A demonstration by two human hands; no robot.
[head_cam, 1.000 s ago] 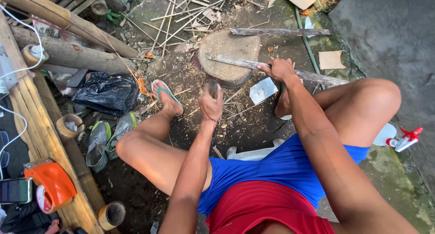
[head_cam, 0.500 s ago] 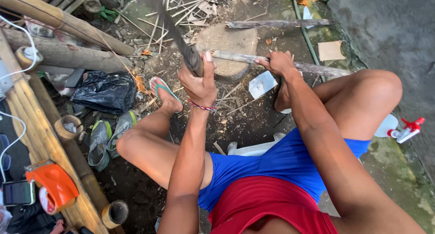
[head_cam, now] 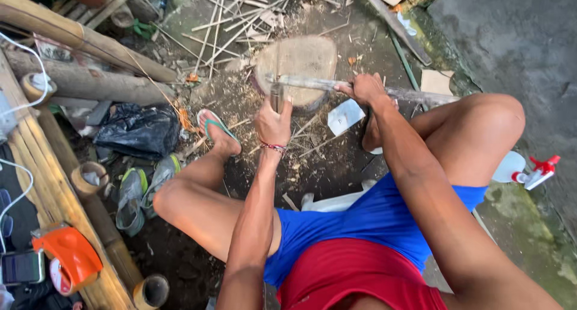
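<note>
My left hand (head_cam: 273, 122) grips the handle of a chopping knife (head_cam: 276, 85). Its blade points away from me and meets a long thin stick (head_cam: 312, 83) that lies across a round wooden stump (head_cam: 306, 54). My right hand (head_cam: 363, 89) holds that stick near its middle and keeps it on the stump's near edge. The stick runs on to the right past my right knee. I sit low, legs apart, with my left foot in a green sandal (head_cam: 217, 130) just left of the stump.
Thin split sticks (head_cam: 240, 15) lie scattered behind the stump. Thick bamboo poles (head_cam: 78, 39) and a bamboo bench (head_cam: 54, 196) run along the left, with a black bag (head_cam: 138, 130), shoes (head_cam: 135, 193), an orange tool (head_cam: 69, 256) and a phone (head_cam: 21, 267). A spray bottle (head_cam: 529, 169) lies at the right.
Half a second ago my left hand held the knife raised above the stump; it has now swung down onto the stick. My right hand has stayed on the stick.
</note>
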